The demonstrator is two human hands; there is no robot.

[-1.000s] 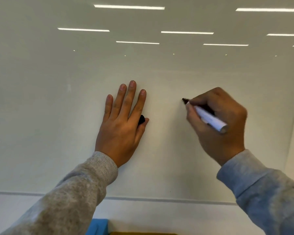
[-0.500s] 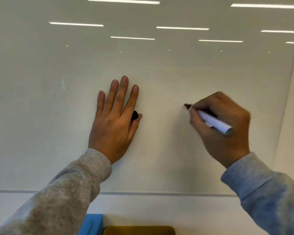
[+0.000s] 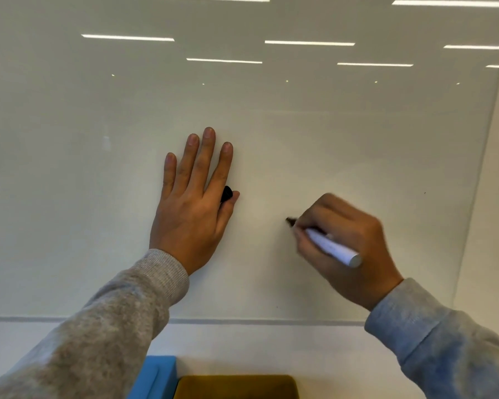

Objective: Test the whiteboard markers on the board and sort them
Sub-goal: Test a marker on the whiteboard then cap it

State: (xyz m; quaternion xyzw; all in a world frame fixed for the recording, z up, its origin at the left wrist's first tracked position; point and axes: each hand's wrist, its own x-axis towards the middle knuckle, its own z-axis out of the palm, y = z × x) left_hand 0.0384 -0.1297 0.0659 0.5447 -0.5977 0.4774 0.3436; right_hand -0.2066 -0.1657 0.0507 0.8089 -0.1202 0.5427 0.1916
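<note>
A white-barrelled marker (image 3: 330, 248) with a black tip is gripped in my right hand (image 3: 347, 249), its tip against the whiteboard (image 3: 329, 139) right of centre. No ink line shows on the board near the tip. My left hand (image 3: 192, 208) lies flat on the board with fingers spread upward, and a black marker cap (image 3: 226, 193) is pinched between its thumb and forefinger.
The board's lower edge (image 3: 257, 322) runs across the view above a white wall. Below it sit a blue bin (image 3: 156, 375) and a yellow bin (image 3: 236, 387), partly cut off by the frame. The board's right edge (image 3: 478, 197) meets a wall.
My right hand has drawn the marker tip downward across the board and is blurred by motion. The left hand stays flat on the board with the cap. The view has tilted down, showing more of the bins.
</note>
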